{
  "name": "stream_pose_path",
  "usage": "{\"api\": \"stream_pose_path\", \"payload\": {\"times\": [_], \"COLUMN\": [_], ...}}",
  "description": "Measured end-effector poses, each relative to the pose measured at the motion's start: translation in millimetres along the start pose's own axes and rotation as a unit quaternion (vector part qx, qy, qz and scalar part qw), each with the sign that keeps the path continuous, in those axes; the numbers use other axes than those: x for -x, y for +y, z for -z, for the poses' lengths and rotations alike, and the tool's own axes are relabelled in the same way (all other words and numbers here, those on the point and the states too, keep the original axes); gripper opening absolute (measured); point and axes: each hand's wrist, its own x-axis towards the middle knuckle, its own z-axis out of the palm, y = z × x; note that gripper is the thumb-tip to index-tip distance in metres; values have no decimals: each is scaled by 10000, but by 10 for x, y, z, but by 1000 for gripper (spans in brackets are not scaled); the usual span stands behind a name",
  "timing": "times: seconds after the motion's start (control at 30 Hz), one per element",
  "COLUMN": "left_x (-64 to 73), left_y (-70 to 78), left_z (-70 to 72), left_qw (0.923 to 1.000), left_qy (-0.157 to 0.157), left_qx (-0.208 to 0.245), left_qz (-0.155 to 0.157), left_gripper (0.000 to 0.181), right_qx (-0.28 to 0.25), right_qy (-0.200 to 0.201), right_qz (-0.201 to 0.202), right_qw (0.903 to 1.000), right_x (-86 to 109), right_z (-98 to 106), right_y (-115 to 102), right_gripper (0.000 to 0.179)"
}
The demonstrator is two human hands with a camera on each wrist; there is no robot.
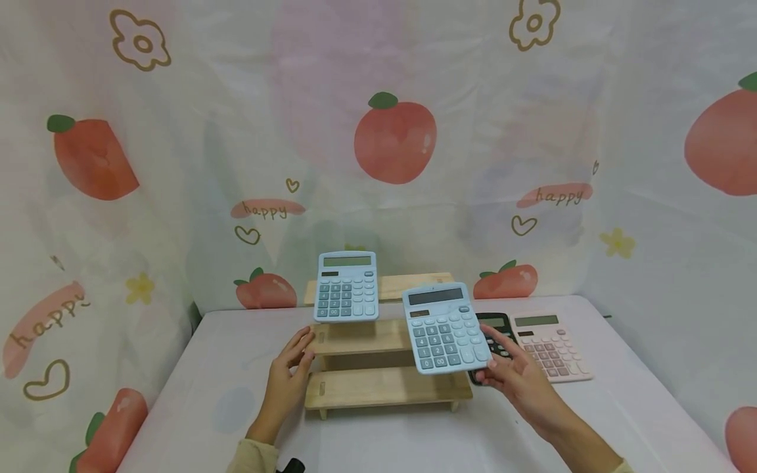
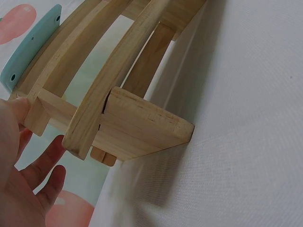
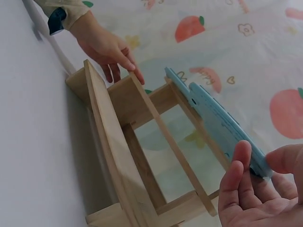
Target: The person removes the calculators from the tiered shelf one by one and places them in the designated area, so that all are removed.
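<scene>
Light-blue, rectangular plastic calculator point(image 1: 440, 338) held in the right hand point(image 1: 523, 387)

From my end, I see it with its face up and tilted toward the head camera: a dark grey screen along the top, a small dark solar strip under it, and rows of grey-blue and pale-blue keys. A matching light-blue calculator with a greenish screen point(image 1: 347, 289) rests on the left part of a three-step rack of pale wood point(image 1: 384, 389), leaning back.

The rack stands on a white-covered worktop point(image 1: 225, 387). To its right I can make out a black calculator point(image 1: 495, 320), partly hidden, and a pale pink calculator point(image 1: 552, 351) beside it. Pale cloth walls point(image 1: 331, 72) rise at the far, left and right sides, printed with red fruit, flowers, hearts and the word "happy".

The right hand's fingers grasp the first calculator by its near right corner, thumb on one face and fingers against the other. I have it over the right part of the rack, with a gap between it and its twin in the head view. The left hand point(image 1: 286, 378) has thumb and forefinger at the left end of the middle step, its other fingers loosely bent; I cannot tell whether they pinch the wood.
</scene>
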Motion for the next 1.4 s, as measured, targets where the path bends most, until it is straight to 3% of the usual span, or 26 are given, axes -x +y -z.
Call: {"api": "stream_pose_path", "payload": {"times": [0.4, 0.8, 1.0, 1.2, 1.4], "left_x": [-6, 18, 12, 10, 6], "left_y": [4, 15, 37, 17, -7], "left_z": [-18, 7, 19, 15, 11], "left_qw": [9999, 10000, 9999, 9999, 9999], "left_qy": [77, -34, -16, -73, -90], "left_qx": [-101, 27, 102, 43, -49], "left_qz": [-47, 1, 47, 76, 46], "left_gripper": [37, 38, 38, 38, 38], "right_qx": [180, 17, -188, -485, -613], "right_qy": [387, 545, 552, 305, 115], "right_qz": [-623, -741, -498, -115, -267], "right_qw": [9971, 9958, 9971, 9983, 9977], "right_x": [177, 364, 445, 549, 609], "right_z": [68, 215, 305, 432, 567], "right_y": [60, 186, 261, 385, 472], "right_gripper": [69, 66, 64, 55, 57]}}
